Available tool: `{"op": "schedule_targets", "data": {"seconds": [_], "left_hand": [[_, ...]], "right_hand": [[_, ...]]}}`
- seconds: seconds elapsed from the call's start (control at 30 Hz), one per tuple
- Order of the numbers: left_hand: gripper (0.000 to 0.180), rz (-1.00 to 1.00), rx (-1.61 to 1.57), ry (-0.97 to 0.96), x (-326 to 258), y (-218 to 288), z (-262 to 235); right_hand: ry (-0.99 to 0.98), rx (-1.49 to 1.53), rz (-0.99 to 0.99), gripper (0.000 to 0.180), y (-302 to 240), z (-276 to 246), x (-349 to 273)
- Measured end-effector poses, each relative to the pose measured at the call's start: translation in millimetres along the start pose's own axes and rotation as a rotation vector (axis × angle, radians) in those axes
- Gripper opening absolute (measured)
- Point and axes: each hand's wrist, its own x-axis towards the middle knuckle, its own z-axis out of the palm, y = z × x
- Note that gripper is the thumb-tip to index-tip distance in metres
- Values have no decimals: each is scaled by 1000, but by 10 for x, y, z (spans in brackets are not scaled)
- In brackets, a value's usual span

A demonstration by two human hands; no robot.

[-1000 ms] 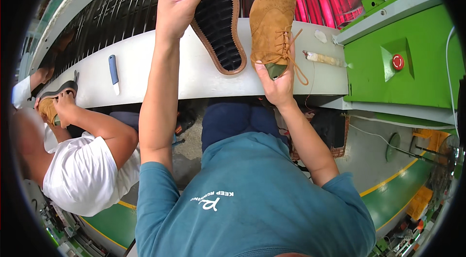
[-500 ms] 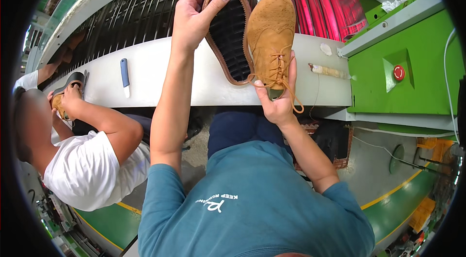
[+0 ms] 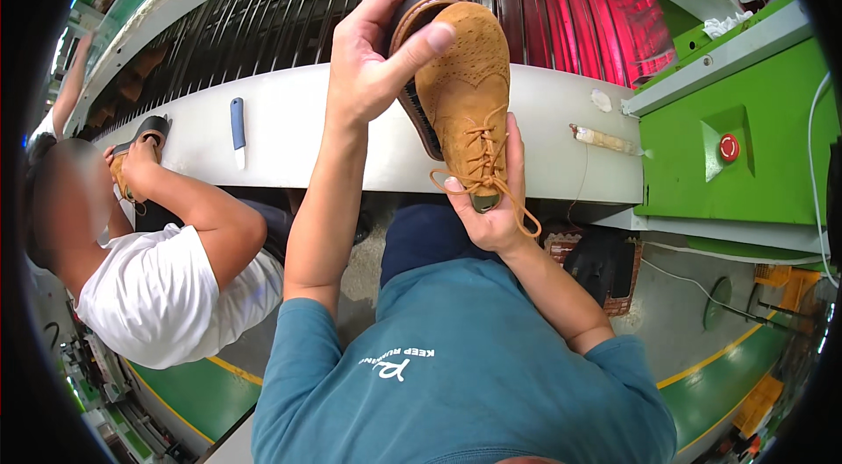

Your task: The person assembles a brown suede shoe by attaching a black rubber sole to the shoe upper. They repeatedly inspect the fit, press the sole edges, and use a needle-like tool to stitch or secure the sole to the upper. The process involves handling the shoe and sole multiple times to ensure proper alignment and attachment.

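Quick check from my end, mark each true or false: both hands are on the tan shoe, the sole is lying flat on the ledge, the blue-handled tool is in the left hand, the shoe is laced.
Both hands on the tan shoe: true; left hand at the toe, right hand at the heel.
Sole flat on the ledge: false; it is held against the shoe.
Blue-handled tool in left hand: false; it lies on the ledge.
Shoe laced: true.

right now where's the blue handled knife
In the head view, the blue-handled knife lies on the white ledge, left of the left hand, beside the co-worker's hand.
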Motion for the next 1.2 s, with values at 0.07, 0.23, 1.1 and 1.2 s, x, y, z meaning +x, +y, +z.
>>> {"op": "schedule_targets", "data": {"seconds": [0.07,0.23,1.1,1.2], "left_hand": [[62,11,2,-6,-47,49,32],[70,25,47,14,-102,42,53],[69,70,-97,12,79,-160,-38],[51,65,69,23,15,-55,-37]], "right_hand": [[-17,7,9,100,9,17,-29],[-47,28,20,102,42,69,-90],[-68,153,33,110,-5,153,6],[-85,161,44,110,-13,143,-8]]}}
